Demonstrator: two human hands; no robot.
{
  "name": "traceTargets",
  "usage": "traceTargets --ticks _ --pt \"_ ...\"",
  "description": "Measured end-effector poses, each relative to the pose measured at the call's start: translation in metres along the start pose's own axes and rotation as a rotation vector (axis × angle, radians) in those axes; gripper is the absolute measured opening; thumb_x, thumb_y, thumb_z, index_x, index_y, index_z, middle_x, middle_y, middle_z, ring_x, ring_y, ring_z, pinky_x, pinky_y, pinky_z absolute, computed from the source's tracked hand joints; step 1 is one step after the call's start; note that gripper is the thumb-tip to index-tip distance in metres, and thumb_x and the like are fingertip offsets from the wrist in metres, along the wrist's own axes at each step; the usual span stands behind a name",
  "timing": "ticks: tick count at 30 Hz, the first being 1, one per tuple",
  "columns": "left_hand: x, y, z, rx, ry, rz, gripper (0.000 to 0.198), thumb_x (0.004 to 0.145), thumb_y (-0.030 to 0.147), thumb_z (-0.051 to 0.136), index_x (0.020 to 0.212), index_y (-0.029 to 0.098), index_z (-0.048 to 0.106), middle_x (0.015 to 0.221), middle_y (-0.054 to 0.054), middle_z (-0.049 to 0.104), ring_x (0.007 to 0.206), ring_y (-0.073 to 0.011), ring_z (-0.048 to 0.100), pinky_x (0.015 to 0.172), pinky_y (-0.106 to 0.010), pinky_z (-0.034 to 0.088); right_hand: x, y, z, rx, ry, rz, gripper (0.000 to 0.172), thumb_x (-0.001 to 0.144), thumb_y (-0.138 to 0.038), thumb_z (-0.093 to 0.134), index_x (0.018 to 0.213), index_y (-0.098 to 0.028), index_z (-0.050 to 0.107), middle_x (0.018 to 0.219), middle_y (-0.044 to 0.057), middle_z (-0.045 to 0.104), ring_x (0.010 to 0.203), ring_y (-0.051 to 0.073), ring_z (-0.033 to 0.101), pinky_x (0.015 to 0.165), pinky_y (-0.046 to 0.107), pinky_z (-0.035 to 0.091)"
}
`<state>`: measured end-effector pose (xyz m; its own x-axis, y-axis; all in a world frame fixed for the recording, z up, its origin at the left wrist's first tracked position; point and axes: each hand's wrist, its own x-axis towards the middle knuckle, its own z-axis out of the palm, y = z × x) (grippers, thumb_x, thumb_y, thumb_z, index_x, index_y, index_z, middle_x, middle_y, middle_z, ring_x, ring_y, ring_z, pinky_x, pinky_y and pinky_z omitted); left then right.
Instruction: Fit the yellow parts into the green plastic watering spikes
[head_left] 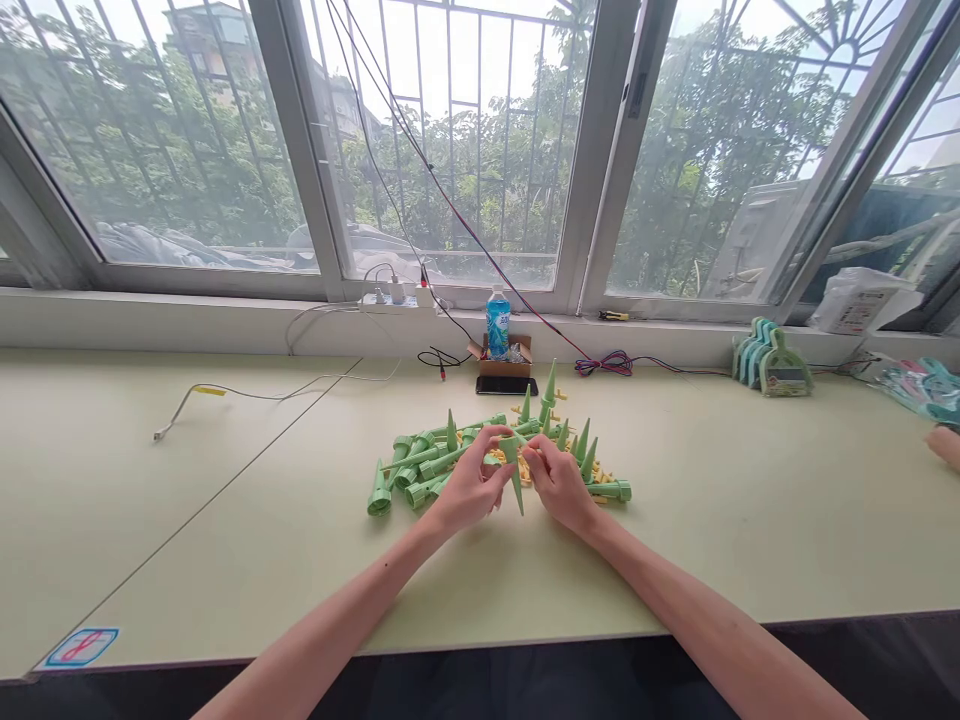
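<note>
My left hand point(471, 487) is closed around the wide top of a green plastic plant-watering spike point(517, 492), whose point hangs downward. Close beside it, the pinched fingers of my right hand point(561, 484) meet the upper part of the spike; what lies between them is hidden. A pile of similar green spikes point(427, 466) lies under and left of my hands. Behind my right hand more green spikes point(584, 440) stand point up among small yellow plastic pieces point(602, 473).
Behind the pile are a black phone point(507, 386), a small cardboard box point(516, 367) and a bottle of blue liquid point(497, 322). Cables point(604, 363) run along the table's back. Small green dustpans point(781, 362) stand back right. Another person's hand point(945, 445) shows at the right edge.
</note>
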<state>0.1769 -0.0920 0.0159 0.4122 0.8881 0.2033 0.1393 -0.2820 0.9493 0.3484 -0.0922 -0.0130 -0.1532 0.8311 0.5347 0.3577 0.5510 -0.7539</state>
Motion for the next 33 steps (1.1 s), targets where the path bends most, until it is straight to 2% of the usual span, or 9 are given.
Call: traceTargets --ticks 4,7,9,16,24,29,33 --pt "-0.0018 0.0000 0.0010 0.074 0.002 0.041 0.040 0.089 0.033 0.057 0.126 0.024 0.044 0.094 -0.003 0.063 0.037 -0.0007 0.046 0.047 -0.020 0.044 0.0006 0.0020 0.0019 0.015 0.006 0.022 0.037 0.101 -0.048 0.035 0.074 -0.022 0.038 0.056 -0.007 0.034 0.048 0.010 0.029 0.047 0.024 0.025" --pt "-0.0025 -0.0012 0.0015 0.109 0.008 0.073 0.040 0.089 0.033 0.056 0.126 0.025 0.045 0.111 -0.009 0.061 0.039 -0.0005 0.046 0.045 -0.021 0.043 0.0007 0.0014 0.0022 0.020 0.014 0.037 0.040 0.101 -0.048 0.033 0.070 -0.022 0.035 0.056 -0.006 0.035 0.048 0.011 0.032 0.047 0.025 0.026" --pt "-0.0028 -0.0017 0.0019 0.128 0.017 0.097 0.039 0.088 0.033 0.056 0.125 0.025 0.046 0.115 -0.011 0.060 0.040 -0.0010 0.047 0.044 -0.020 0.042 0.0007 0.0002 0.0020 0.017 0.016 0.041 0.041 0.101 -0.048 0.033 0.069 -0.022 0.035 0.055 -0.006 0.035 0.047 0.011 0.032 0.047 0.025 0.026" --pt "-0.0025 -0.0028 0.0032 0.103 0.043 0.111 0.041 0.088 0.033 0.056 0.127 0.024 0.046 0.093 -0.004 0.061 0.039 -0.0030 0.044 0.043 -0.020 0.040 0.0012 -0.0025 0.0016 0.002 0.021 0.041 0.044 0.100 -0.053 0.034 0.068 -0.022 0.035 0.055 -0.006 0.034 0.047 0.011 0.033 0.046 0.026 0.027" --pt "-0.0023 -0.0012 0.0032 0.149 0.082 0.105 0.040 0.088 0.033 0.056 0.127 0.025 0.046 0.102 -0.007 0.061 0.039 -0.0015 0.041 0.045 -0.021 0.038 0.0006 -0.0034 0.0020 0.019 0.012 0.054 0.046 0.100 -0.054 0.032 0.067 -0.022 0.037 0.056 -0.004 0.038 0.048 0.011 0.036 0.047 0.026 0.031" --pt "-0.0037 0.0016 0.0038 0.229 0.110 0.180 0.041 0.088 0.033 0.058 0.127 0.024 0.048 0.095 -0.005 0.064 0.044 -0.0050 0.044 0.052 -0.023 0.042 0.0006 -0.0042 0.0022 0.043 0.018 0.062 0.048 0.100 -0.055 0.032 0.066 -0.022 0.037 0.054 -0.004 0.038 0.047 0.011 0.035 0.044 0.025 0.030" --pt "-0.0051 0.0043 0.0041 0.222 0.114 0.177 0.041 0.087 0.034 0.059 0.127 0.026 0.049 0.096 -0.006 0.066 0.042 -0.0045 0.041 0.049 -0.022 0.042 0.0009 -0.0032 0.0027 0.053 0.027 0.066 0.048 0.100 -0.055 0.033 0.065 -0.022 0.036 0.054 -0.003 0.039 0.047 0.011 0.036 0.044 0.025 0.031"
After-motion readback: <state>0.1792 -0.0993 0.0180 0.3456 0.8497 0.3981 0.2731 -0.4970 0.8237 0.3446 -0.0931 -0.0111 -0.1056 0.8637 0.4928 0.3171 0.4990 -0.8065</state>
